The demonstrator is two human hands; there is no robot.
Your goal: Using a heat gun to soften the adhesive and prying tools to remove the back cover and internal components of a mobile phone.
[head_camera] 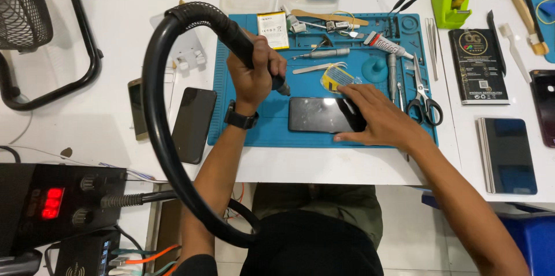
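Note:
My left hand grips the black handle of a hot-air tool, its nozzle pointing down near the left end of a dark phone. The tool's thick black hose loops back to a station with a red display at the lower left. My right hand lies flat on the right end of the phone, holding it on the blue work mat. A black watch sits on my left wrist.
On the mat lie a phone battery, a glue tube, tweezers, a screwdriver and scissors. Two phones rest left of the mat. A dark box, another phone and a green tape dispenser sit on the right.

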